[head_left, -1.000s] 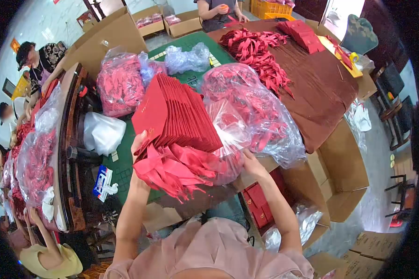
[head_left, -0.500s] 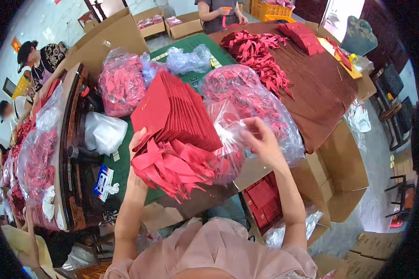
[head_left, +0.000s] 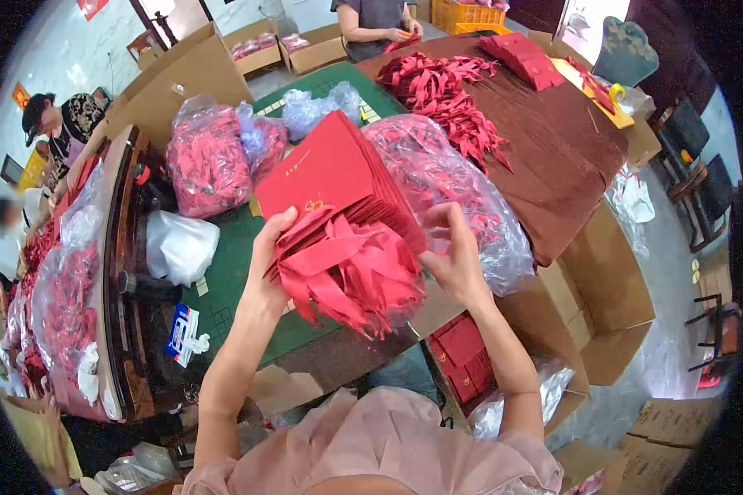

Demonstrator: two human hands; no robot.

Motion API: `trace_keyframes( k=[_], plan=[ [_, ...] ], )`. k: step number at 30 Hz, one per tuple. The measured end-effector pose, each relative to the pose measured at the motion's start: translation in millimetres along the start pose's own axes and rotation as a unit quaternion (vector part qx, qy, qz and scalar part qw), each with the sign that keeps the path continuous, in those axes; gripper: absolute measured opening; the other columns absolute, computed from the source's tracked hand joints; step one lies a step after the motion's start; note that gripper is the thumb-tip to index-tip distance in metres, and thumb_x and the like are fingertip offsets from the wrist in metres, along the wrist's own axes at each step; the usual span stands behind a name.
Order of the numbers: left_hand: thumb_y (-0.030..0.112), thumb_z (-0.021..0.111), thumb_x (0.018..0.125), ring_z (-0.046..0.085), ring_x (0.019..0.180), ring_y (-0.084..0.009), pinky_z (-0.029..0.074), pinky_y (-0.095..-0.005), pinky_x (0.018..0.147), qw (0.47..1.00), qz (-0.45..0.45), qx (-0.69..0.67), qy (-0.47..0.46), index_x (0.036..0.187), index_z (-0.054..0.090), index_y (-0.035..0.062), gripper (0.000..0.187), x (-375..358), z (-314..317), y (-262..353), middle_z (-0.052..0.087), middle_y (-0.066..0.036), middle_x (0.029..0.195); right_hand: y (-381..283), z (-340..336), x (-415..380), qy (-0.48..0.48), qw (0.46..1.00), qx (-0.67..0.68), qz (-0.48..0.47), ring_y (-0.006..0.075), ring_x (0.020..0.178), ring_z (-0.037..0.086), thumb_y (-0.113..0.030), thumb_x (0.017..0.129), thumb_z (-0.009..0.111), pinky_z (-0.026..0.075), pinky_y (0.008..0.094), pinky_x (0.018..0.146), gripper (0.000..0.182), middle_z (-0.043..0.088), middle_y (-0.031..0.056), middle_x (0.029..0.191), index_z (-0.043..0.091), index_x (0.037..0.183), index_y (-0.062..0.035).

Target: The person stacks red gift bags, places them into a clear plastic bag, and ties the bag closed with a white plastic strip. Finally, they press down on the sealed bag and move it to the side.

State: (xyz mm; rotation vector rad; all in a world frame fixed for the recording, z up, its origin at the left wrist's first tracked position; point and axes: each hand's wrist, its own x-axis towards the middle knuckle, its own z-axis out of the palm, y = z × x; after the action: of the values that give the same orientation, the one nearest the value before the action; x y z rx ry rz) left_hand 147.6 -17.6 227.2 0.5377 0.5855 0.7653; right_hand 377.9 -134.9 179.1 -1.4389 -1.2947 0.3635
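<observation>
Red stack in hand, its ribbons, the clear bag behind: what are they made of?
Red stack: probably card or heavy paper, matte; flat faces, thin straight edges.
Ribbons: likely satin-type fabric, soft sheen; limp folds. Fibre can't be told.
Clear bag: looks like thin plastic film, glossy; see-through, wrinkled highlights.

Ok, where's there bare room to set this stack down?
Most room: the brown cloth, between the ribbon heap and open box. A smaller patch of green mat lies between the white bag and left hand. Beyond the held stack it's crowded with red-filled bags.
</observation>
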Motion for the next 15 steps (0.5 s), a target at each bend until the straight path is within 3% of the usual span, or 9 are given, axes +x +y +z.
trace_keyframes(
  k=[2,5,6,8,9,13,15],
  plan=[
    [0.032,0.065,0.085,0.065,0.092,-0.0261,0.052,-0.0417,0.088,1.000,0.008,0.002,-0.009,0.106,0.063,0.0058,0.033,-1,-2,0,0.068,-0.011,0.102,0,0,-1,0.041,0.995,-0.059,-0.066,0.0260,0.087,0.055,-0.002,0.060,0.070,0.046,0.0356,0.079,0.034,0.052,0.0101,0.089,0.057,0.090,-0.0027],
    [0.034,0.063,0.086,0.065,0.094,-0.0266,0.051,-0.0429,0.089,0.999,0.007,-0.021,-0.044,0.108,0.063,0.0072,0.034,-9,5,5,0.068,-0.010,0.103,-1,1,-1,0.009,0.998,-0.019,-0.061,0.0265,0.088,0.054,-0.002,0.059,0.071,0.044,0.0354,0.079,0.026,0.052,0.0093,0.088,0.058,0.082,-0.0026],
    [0.035,0.062,0.086,0.064,0.094,-0.0263,0.051,-0.0425,0.089,0.996,0.076,0.035,0.005,0.107,0.063,0.0077,0.034,-13,13,1,0.068,-0.009,0.102,-4,1,1,0.000,0.996,-0.048,-0.072,0.0276,0.086,0.052,-0.002,0.059,0.071,0.043,0.0358,0.076,0.024,0.052,0.0093,0.086,0.058,0.079,-0.0023],
    [0.035,0.062,0.086,0.064,0.095,-0.0260,0.051,-0.0421,0.089,1.000,0.007,0.008,-0.008,0.106,0.064,0.0076,0.034,-8,3,7,0.068,-0.009,0.103,1,6,2,-0.016,0.996,-0.059,-0.069,0.0280,0.085,0.052,-0.003,0.059,0.071,0.042,0.0364,0.075,0.024,0.052,0.0095,0.085,0.058,0.079,-0.0018],
    [0.035,0.063,0.086,0.064,0.095,-0.0255,0.050,-0.0410,0.089,0.996,0.069,0.049,0.029,0.105,0.064,0.0069,0.034,-8,3,2,0.068,-0.009,0.103,3,8,2,-0.033,0.995,-0.071,-0.068,0.0284,0.083,0.051,-0.003,0.059,0.071,0.041,0.0369,0.073,0.023,0.052,0.0098,0.084,0.058,0.078,-0.0012],
    [0.032,0.064,0.086,0.064,0.095,-0.0242,0.050,-0.0389,0.090,0.999,0.016,0.036,-0.036,0.105,0.064,0.0048,0.033,-4,-3,2,0.068,-0.010,0.103,7,8,1,-0.049,0.996,-0.054,-0.054,0.0291,0.083,0.050,-0.005,0.060,0.072,0.040,0.0381,0.074,0.025,0.052,0.0094,0.083,0.057,0.080,0.0004],
    [0.031,0.064,0.086,0.064,0.096,-0.0238,0.050,-0.0390,0.090,0.996,0.068,0.057,-0.008,0.106,0.064,0.0050,0.033,-5,-7,-1,0.068,-0.010,0.105,8,4,-1,-0.060,0.994,-0.052,-0.071,0.0290,0.083,0.050,-0.005,0.062,0.072,0.039,0.0382,0.076,0.024,0.051,0.0102,0.085,0.057,0.081,-0.0004]
  ],
)
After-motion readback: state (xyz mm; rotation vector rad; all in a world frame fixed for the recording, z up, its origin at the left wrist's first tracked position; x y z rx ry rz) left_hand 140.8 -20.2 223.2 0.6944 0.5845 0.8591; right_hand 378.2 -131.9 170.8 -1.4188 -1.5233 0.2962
